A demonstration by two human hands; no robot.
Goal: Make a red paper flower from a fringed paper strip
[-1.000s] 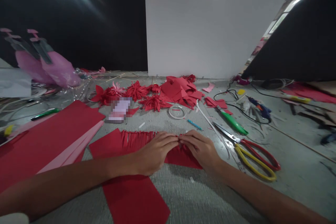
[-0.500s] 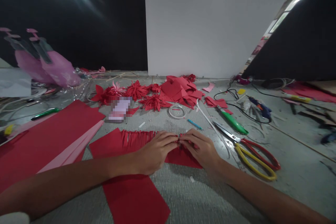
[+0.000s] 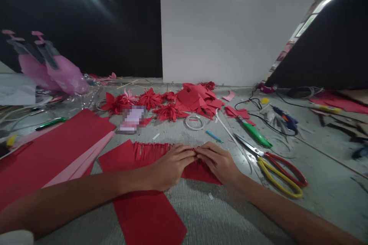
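Observation:
A strip of red fringed paper (image 3: 151,152) lies across the work surface, its cut fringe along the far edge. My left hand (image 3: 175,166) is closed on that fringe, fingertips pinched together. Close against it, my right hand (image 3: 220,160) pinches the fringe too, and the fingertips of both hands nearly meet. The fingers hide the exact bit of paper between them. Under and beside the strip are red paper sheets (image 3: 151,214), one reaching toward me beneath my left forearm.
Scissors (image 3: 266,160) with red and yellow handles lie to the right, beside a green-handled cutter (image 3: 255,134). Behind are a tape roll (image 3: 194,122), a blue pen (image 3: 214,136), red paper flowers (image 3: 168,112) and a glue gun (image 3: 284,118). Large red sheets (image 3: 57,141) cover the left.
Both hands stay almost in place on the fringe. The right fingers have shifted slightly left, closer to the left fingertips.

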